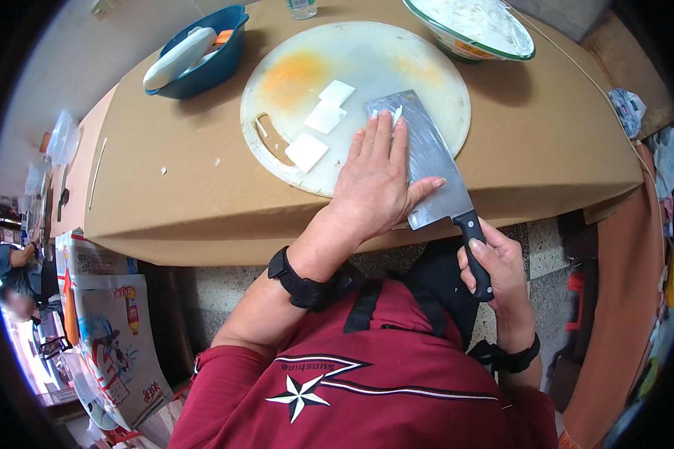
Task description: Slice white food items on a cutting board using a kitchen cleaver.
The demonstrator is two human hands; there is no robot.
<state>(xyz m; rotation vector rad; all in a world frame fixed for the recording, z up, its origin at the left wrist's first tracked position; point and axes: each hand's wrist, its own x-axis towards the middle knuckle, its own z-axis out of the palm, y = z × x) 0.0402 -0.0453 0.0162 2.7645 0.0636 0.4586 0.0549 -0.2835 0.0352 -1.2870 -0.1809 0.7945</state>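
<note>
My right hand (497, 264) grips the black handle of a cleaver (441, 163), whose broad blade lies tilted over the right part of a round plastic cutting board (292, 50). White slivers cling near the blade's far end. My left hand (376, 174) rests flat, fingers stretched forward, partly over the blade; what lies under the palm is hidden. To its left are several thin white vegetable slices (307, 152). Orange stains mark the board. A large bowl (477, 31) of white shreds stands at the back right. A blue basin (216, 70) at the back left holds a long white radish (181, 59) and orange pieces.
The board lies on a brown-covered table (174, 185), near its front edge. A clear bottle (302, 8) stands behind the board. A cable (578, 56) runs along the right side. A printed box (112, 325) stands at the left below the table. Another person (19, 280) is at the far left.
</note>
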